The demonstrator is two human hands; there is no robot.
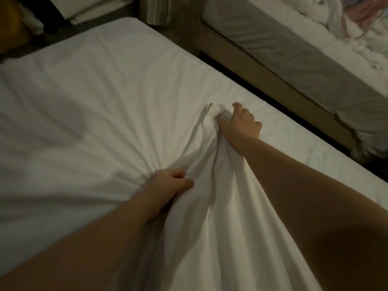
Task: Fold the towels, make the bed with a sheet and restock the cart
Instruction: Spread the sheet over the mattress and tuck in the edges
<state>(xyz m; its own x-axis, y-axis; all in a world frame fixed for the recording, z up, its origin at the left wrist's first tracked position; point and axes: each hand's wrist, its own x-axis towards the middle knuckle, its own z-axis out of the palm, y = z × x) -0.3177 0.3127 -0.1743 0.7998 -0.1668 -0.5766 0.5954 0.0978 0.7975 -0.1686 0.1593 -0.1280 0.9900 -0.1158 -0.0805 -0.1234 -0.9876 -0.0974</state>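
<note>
Sheet bunched in both fists, mid-mattress.
Sheet (105,101) covers most of the mattress (327,156), creases fanning from the left hand (170,183), which is clenched on a gather. The right hand (241,124) grips a second bunch nearer the mattress's right edge. Risk: a lopsided tug could skew it or strip the far end (tucked? can't tell), leaving that right strip bare.

White sheet (88,106) spread over the mattress, bunched into radiating creases.
</note>
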